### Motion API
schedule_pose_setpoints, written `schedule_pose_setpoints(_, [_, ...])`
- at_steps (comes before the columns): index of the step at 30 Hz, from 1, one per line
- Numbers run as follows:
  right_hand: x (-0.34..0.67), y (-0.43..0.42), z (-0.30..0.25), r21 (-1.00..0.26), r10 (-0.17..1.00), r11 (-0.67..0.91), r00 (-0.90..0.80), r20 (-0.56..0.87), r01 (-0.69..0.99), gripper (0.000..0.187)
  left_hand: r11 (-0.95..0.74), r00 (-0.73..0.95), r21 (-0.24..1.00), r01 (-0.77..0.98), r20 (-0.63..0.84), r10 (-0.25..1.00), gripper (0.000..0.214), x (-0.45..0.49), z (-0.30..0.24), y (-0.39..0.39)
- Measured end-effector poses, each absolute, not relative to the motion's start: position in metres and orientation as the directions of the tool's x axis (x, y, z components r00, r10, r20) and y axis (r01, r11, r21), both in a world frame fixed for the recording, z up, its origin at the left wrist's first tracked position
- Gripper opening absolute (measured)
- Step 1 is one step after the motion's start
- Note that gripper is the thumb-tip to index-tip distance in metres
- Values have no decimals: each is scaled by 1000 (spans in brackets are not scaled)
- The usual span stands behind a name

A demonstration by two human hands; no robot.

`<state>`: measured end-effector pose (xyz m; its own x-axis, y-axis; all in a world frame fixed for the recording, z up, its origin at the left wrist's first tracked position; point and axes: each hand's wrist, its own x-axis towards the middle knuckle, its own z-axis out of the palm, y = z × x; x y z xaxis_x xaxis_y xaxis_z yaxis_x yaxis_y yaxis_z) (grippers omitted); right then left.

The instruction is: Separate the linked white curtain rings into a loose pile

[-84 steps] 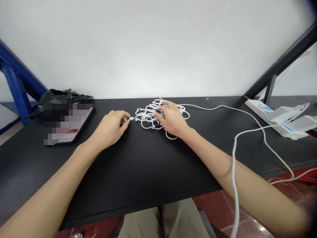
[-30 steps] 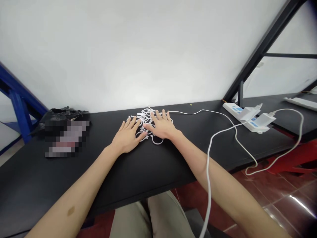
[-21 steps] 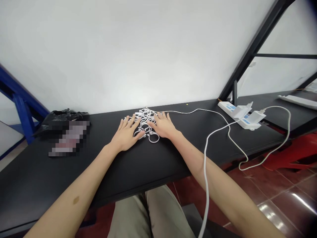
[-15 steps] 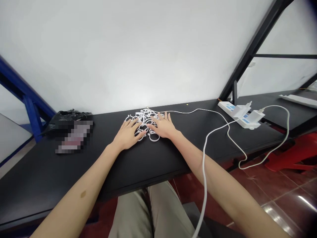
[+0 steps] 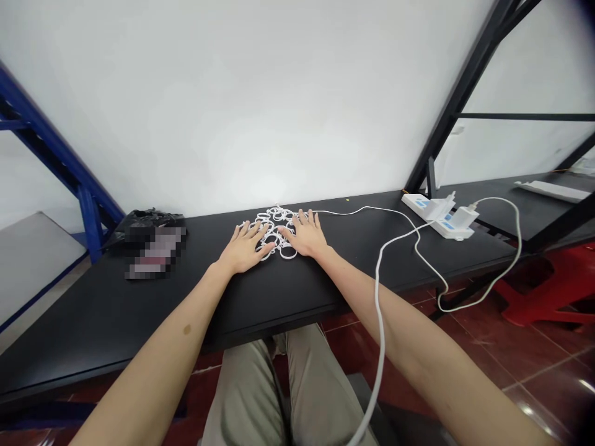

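A tangled heap of white cable [image 5: 274, 228] lies on the black table [image 5: 297, 291] near the wall. My left hand [image 5: 244, 248] rests flat on the heap's left side, fingers spread and open. On the right side of the heap, my right hand [image 5: 304, 234] lies flat too, its fingers stretched out over the loops. Neither hand grips anything. One strand of the cable runs right along the table toward a white power strip [image 5: 434, 215].
A black bag and a blurred flat object [image 5: 151, 244] lie at the left of the table. White chargers sit in the power strip, and another white cable [image 5: 379, 310] hangs over my right forearm. Blue frame at far left, black frame at right, red stool on the floor.
My left hand let go of a cable end and came to lie flat on the heap beside the right hand. The camera has pulled back and tilted up.
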<state>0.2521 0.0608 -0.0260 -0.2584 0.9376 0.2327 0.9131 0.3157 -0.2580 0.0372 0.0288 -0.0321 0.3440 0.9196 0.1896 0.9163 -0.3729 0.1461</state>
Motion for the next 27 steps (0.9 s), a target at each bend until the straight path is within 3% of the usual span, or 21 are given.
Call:
schedule_pose_setpoints(17, [249,64,-26,-199,883,438,-377,280,877,97,-408,378,142,902,196,905,82,36,-33,32])
schedule_pose_setpoints(27, [263,76,-14,-148,789,465,-333,516,873,78,-329,257,153,932,361,896,78,13,-24,33])
